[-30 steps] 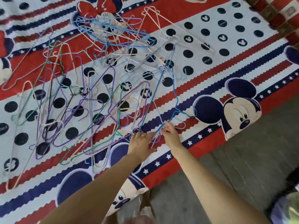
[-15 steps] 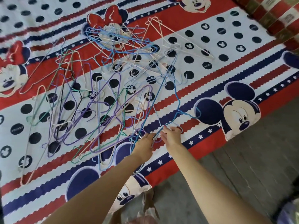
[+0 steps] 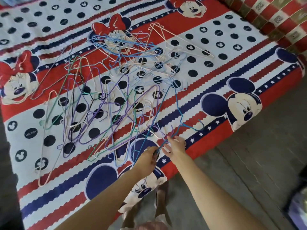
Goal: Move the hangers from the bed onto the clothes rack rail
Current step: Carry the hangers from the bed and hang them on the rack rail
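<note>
Several thin wire hangers (image 3: 106, 103) in purple, blue, green, pink and white lie tangled across the cartoon-mouse bedspread (image 3: 216, 77). A blue hanger (image 3: 177, 110) reaches from the pile down to the bed's near edge. My left hand (image 3: 147, 158) grips its wire low down, fingers curled round it. My right hand (image 3: 176, 145) is just beside it, fingers loosely spread and touching the hanger wires where they bunch together. No clothes rack is in view.
The bed's near edge (image 3: 207, 146) runs diagonally, with a grey concrete floor (image 3: 257, 163) to the right and below. A red patterned cloth (image 3: 274, 17) lies at the top right. My feet (image 3: 159, 205) stand by the bed edge.
Both hands have drawn back toward the bed's near edge, pulling the blue hanger with them. The left hand has closed round the wire. The camera has risen, showing more of the bed.
</note>
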